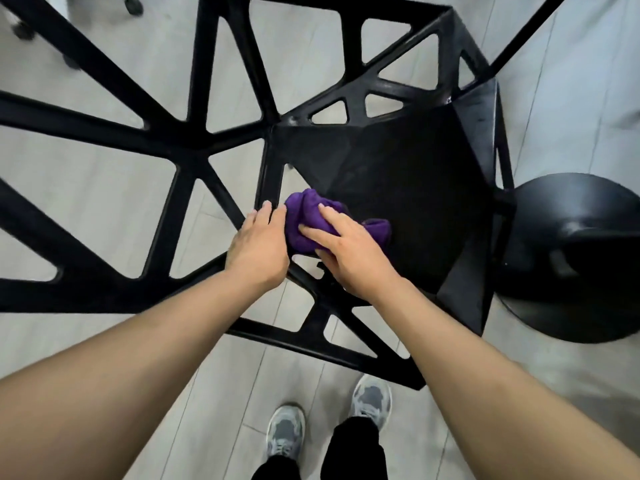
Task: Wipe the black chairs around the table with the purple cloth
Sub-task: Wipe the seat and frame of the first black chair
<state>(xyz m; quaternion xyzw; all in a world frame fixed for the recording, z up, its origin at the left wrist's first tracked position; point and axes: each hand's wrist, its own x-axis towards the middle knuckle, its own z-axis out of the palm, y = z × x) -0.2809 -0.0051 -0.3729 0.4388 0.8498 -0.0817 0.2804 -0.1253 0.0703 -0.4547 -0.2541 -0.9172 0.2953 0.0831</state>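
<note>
At 6 o'clock, two grey shoes (329,424) stand on the pale floor (104,188). At the centre, the purple cloth (306,220) lies bunched on the near-left corner of the black chair (408,188) seat. The right hand (346,252) presses it with straight, spread fingers, gripping nothing. The left hand (258,244) at its 9 o'clock side touches the cloth's edge, fingers relaxed. A round black base (581,258) sits at 3 o'clock, and dark casters (133,3) at 11 o'clock.
</note>
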